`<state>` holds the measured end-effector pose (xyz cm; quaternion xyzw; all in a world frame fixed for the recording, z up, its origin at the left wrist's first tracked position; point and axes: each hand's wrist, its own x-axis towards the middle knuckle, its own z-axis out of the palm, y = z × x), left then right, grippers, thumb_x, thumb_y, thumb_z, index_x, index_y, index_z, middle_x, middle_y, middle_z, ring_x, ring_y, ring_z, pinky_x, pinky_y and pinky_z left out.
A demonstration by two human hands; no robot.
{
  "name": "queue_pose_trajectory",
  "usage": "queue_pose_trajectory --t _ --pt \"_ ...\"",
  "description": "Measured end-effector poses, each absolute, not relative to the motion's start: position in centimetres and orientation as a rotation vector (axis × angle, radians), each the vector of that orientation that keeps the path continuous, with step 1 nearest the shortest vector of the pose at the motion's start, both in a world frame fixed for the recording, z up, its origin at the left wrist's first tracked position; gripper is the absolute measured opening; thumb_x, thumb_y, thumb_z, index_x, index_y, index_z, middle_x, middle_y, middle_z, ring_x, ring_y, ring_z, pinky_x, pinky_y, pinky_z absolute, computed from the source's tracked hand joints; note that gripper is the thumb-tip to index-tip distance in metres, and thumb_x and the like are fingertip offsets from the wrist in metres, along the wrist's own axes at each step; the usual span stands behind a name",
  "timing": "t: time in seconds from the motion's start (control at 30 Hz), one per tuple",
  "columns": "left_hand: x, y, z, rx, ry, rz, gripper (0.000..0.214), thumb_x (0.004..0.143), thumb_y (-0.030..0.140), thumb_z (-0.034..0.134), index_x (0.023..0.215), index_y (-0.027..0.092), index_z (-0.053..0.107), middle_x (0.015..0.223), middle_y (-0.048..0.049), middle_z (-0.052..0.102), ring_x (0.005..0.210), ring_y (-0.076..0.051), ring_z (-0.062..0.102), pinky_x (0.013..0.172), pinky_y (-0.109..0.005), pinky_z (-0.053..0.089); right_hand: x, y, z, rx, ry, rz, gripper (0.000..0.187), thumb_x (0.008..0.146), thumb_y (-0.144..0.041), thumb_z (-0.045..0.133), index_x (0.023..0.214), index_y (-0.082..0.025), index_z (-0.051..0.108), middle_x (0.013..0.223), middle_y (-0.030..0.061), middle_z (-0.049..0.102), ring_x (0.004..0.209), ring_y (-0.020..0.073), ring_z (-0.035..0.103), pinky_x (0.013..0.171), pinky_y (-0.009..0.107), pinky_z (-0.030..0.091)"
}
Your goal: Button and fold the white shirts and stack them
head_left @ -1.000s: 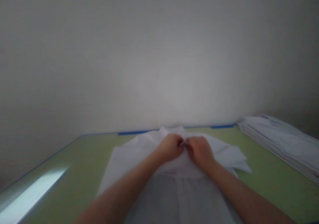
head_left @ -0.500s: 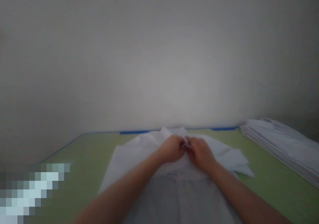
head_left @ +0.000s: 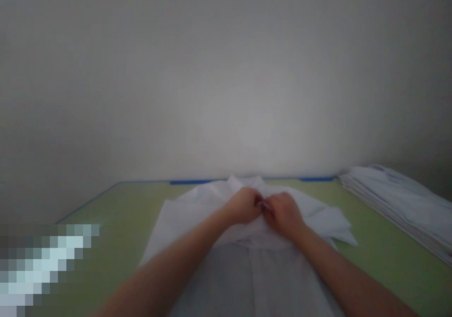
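A white garment (head_left: 183, 223) lies spread flat on a green table (head_left: 123, 213), its collar end toward the wall. My left hand (head_left: 243, 206) and my right hand (head_left: 284, 213) meet at the middle of the garment near the collar. Both hands are closed in a pinch on the fabric there, fingertips almost touching each other. What exactly sits between the fingertips is too small and blurred to make out. Both forearms reach in from the bottom of the view over the garment's front.
A stack of folded white garments (head_left: 399, 204) lies at the right side of the table. A plain wall rises right behind the table's far edge, where blue tape strips (head_left: 190, 182) show. A pixelated patch covers the lower left corner.
Almost nothing has moved. My hands stay pinched together at the same spot on the garment, with only a slight shift of the view.
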<state>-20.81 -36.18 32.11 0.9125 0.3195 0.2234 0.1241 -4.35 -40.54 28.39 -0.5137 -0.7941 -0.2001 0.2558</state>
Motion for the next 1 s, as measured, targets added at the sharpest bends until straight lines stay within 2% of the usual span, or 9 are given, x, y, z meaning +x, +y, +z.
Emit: queue_pose_trajectory --t 0.37,0.53,0.73,0.9,1.0 --pt "-20.4 -36.5 31.4 2.769 0.887 0.645 0.025 0.077 0.018 0.046 0.083 0.016 0.07 0.082 -0.0089 0.07 0.076 -0.02 0.062 0.067 -0.027 0.043 -4.3 -40.6 28.3 -1.488 -2.108 -0.51 0.015 0.081 -0.026 0.049 0.078 -0.018 0.062 0.074 0.0033 0.062 0.072 0.0171 0.051 0.069 0.029 0.026" --pt "-20.4 -37.0 31.7 2.781 0.946 0.708 0.024 0.076 0.018 0.046 0.084 0.016 0.069 0.08 -0.0081 0.068 0.073 -0.019 0.06 0.066 -0.026 0.042 -4.4 -40.7 28.5 -1.518 -2.072 -0.467 0.016 0.082 -0.027 0.048 0.077 -0.019 0.061 0.074 0.0029 0.061 0.072 0.0164 0.05 0.067 0.028 0.025" --pt "-20.9 -37.0 32.1 2.713 0.876 0.682 0.031 0.072 0.016 0.05 0.098 0.018 0.067 0.076 -0.0048 0.067 0.067 -0.016 0.058 0.063 -0.024 0.041 -4.2 -40.5 28.1 -1.506 -2.09 -0.332 0.016 0.08 -0.025 0.048 0.077 -0.018 0.062 0.074 0.0025 0.061 0.071 0.0157 0.05 0.066 0.027 0.028" --pt "-21.6 -36.3 32.1 2.626 0.754 0.645 0.033 0.072 0.021 0.056 0.104 0.017 0.064 0.068 -0.0012 0.064 0.061 -0.013 0.056 0.06 -0.023 0.04 -4.2 -40.3 27.6 -1.43 -2.073 -0.246 0.018 0.079 -0.022 0.047 0.083 -0.016 0.063 0.079 0.0039 0.062 0.072 0.0153 0.051 0.067 0.025 0.032" --pt "-21.8 -35.8 31.9 2.566 0.719 0.667 0.033 0.071 0.024 0.06 0.104 0.016 0.063 0.066 -0.0002 0.063 0.06 -0.012 0.055 0.059 -0.022 0.04 -4.1 -40.4 27.6 -1.378 -2.044 -0.225 0.017 0.08 -0.023 0.046 0.079 -0.017 0.061 0.073 0.0033 0.06 0.069 0.0153 0.051 0.064 0.025 0.032"
